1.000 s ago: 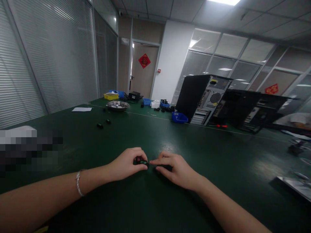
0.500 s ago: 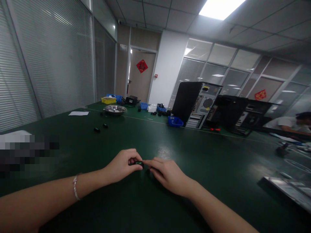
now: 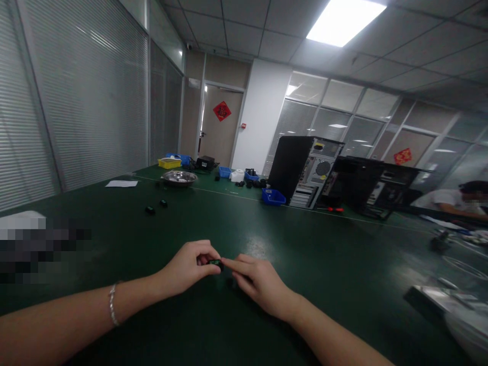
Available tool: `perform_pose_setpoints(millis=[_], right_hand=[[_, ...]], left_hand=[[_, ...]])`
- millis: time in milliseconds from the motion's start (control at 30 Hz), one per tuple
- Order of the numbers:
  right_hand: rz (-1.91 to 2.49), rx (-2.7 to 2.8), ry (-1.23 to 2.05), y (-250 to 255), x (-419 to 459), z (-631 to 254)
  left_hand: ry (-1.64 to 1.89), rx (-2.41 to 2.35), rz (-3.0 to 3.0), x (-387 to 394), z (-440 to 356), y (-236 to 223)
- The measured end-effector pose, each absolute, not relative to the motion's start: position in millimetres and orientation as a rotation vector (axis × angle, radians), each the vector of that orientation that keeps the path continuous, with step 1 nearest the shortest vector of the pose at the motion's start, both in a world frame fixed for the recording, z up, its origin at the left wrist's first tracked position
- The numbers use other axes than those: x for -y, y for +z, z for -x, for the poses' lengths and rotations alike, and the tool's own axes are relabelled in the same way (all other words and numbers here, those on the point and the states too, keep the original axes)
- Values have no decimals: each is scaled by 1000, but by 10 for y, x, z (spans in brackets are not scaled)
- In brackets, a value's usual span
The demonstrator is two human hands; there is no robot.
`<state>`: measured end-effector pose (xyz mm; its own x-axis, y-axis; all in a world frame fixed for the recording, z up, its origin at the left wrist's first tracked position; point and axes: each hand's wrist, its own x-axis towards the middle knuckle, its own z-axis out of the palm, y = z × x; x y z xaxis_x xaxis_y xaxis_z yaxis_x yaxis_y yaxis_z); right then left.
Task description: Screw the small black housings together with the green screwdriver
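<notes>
Between the thumb and fingers of my left hand (image 3: 194,264) is a small black piece with a green circuit board (image 3: 215,263) showing on top. It is held low over the green table, and its exact kind is too small to make out. My right hand (image 3: 261,279) comes in from the right with its index finger stretched out, the tip at the near right end of the piece. That hand's thumb is held apart below, gripping nothing. Two small black pieces (image 3: 150,210) lie farther off on the left of the table.
Across the green table (image 3: 183,218) stand a metal bowl (image 3: 179,178), a yellow bin (image 3: 169,163), a blue bin (image 3: 273,196) and black computer cases (image 3: 292,165). A white paper (image 3: 121,184) lies at the left. Another person (image 3: 453,201) sits at the far right.
The view has tilted up slightly, so the scene sits a little lower. My left hand still grips the small piece, and my right index finger stays at its end.
</notes>
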<state>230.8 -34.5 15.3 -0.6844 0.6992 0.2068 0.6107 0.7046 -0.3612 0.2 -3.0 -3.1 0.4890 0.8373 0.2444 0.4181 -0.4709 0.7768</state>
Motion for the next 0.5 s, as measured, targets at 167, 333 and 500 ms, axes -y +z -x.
perform_pose_setpoints(millis=[167, 333, 500], right_hand=[[1024, 2533, 441, 137, 337, -2314], [1014, 2523, 460, 127, 336, -2314], [1042, 2568, 428, 160, 353, -2300]], left_hand=[[824, -1024, -2040, 20, -3, -14], [818, -1021, -2041, 33, 8, 13], [720, -1057, -2079, 39, -17, 2]])
